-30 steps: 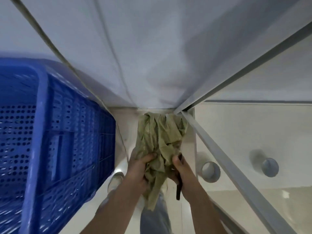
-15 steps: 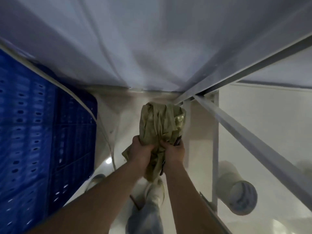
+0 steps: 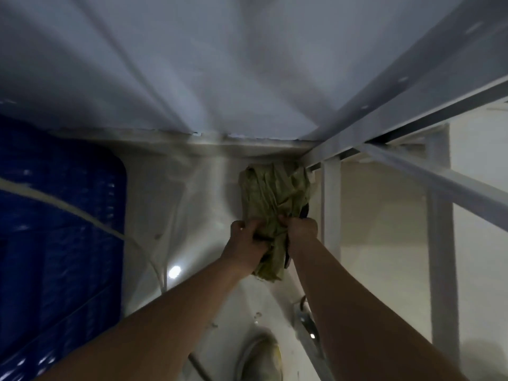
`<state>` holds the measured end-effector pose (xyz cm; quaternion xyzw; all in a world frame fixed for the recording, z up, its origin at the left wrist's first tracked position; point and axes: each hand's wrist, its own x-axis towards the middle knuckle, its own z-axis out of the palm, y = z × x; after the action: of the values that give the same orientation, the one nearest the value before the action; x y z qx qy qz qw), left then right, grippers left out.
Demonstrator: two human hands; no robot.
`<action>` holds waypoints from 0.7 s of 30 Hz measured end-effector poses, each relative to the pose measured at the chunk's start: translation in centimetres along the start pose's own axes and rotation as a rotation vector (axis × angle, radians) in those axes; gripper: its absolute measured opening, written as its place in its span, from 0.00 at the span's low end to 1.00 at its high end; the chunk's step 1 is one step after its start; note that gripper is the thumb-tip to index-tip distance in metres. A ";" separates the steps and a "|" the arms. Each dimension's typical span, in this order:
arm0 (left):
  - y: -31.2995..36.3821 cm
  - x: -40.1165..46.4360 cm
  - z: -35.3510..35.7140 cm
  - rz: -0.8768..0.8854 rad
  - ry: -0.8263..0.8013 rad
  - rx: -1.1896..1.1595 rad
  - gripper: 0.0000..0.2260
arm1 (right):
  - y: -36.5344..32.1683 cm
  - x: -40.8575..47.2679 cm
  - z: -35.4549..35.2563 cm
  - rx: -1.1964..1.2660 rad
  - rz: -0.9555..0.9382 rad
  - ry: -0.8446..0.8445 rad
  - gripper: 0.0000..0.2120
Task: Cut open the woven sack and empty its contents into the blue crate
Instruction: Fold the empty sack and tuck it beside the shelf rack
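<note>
Both hands, left [image 3: 247, 240] and right [image 3: 301, 235], clutch a crumpled green woven sack [image 3: 275, 199] low beside a grey metal frame [image 3: 330, 204]; the blue crate [image 3: 60, 215] stands well left of the sack.

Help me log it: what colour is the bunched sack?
Dull olive-green sack, seen in the head view.

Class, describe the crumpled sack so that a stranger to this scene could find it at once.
Start at the blue crate on the left, then look right across the pale floor to the grey metal frame. Just beside its upright, both hands grip the sack: the only olive-green, bunched, wrinkled thing among smooth surfaces.
</note>
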<state>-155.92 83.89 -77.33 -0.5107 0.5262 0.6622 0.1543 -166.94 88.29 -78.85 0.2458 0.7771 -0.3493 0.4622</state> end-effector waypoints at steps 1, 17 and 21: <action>-0.1 0.8 0.2 -0.010 -0.018 0.048 0.22 | 0.2 0.9 0.1 0.021 0.004 0.012 0.04; -1.9 3.6 1.0 0.245 0.178 0.454 0.27 | -0.1 3.9 1.2 0.008 -0.015 -0.013 0.03; 0.0 5.0 -0.1 0.242 0.246 0.593 0.25 | -0.5 3.4 1.9 -0.030 -0.017 0.012 0.12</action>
<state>-158.02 82.16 -81.55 -0.4535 0.7674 0.4272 0.1518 -167.81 86.72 -82.38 0.2344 0.7870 -0.3399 0.4585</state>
